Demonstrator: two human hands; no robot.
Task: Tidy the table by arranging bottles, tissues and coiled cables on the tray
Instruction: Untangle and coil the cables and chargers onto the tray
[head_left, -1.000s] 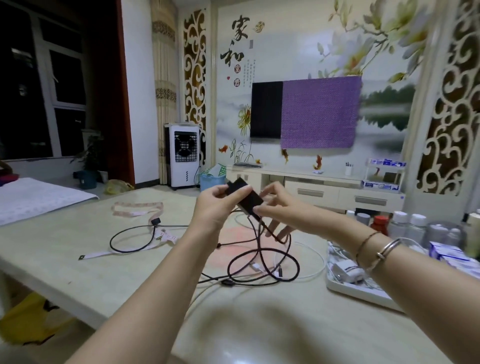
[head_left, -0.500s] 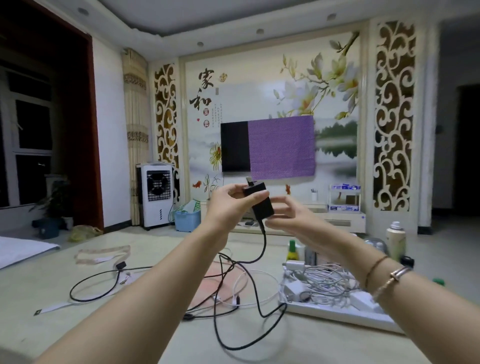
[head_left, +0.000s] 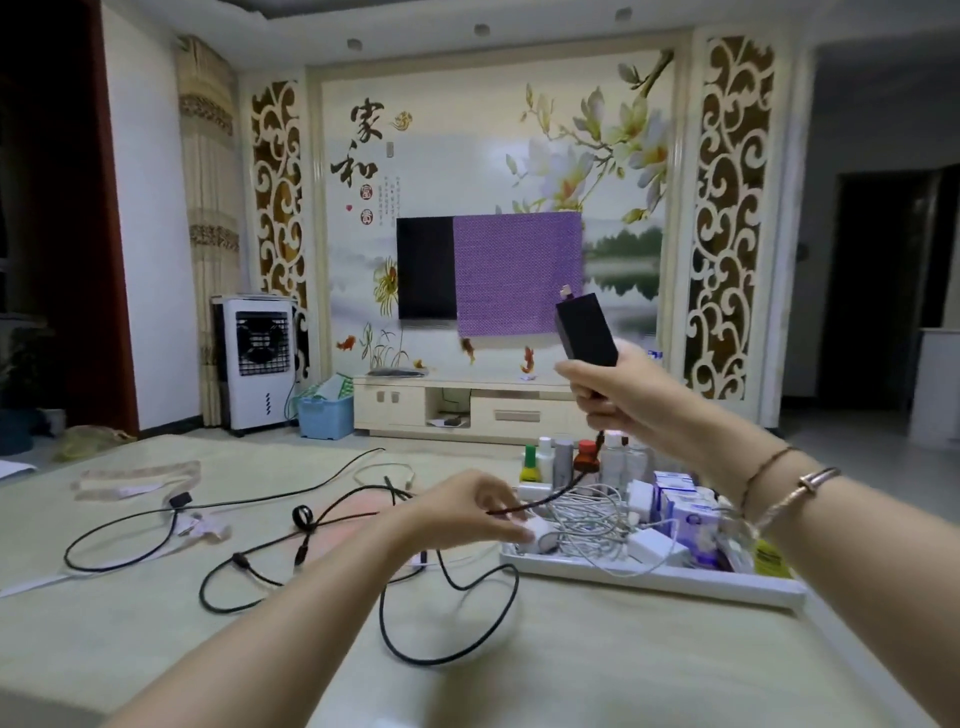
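Black cable (head_left: 447, 613) pinched by left hand (head_left: 467, 512) at tray (head_left: 649, 578) edge, right hand (head_left: 618, 395) gripping adapter (head_left: 584, 332) aloft

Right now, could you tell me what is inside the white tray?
The tray holds white cables, white chargers, tissue packs and, at the back, bottles. Whatever lies under the cables is hidden.

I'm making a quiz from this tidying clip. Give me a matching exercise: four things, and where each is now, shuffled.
Things:
1. black adapter
2. small bottles
3. white cables
4. black cable loop

Places:
A. heaped in the tray
B. loose on the table
C. raised in the right hand
D. upright at the tray's far end

Pairs: 1-C, 2-D, 3-A, 4-B
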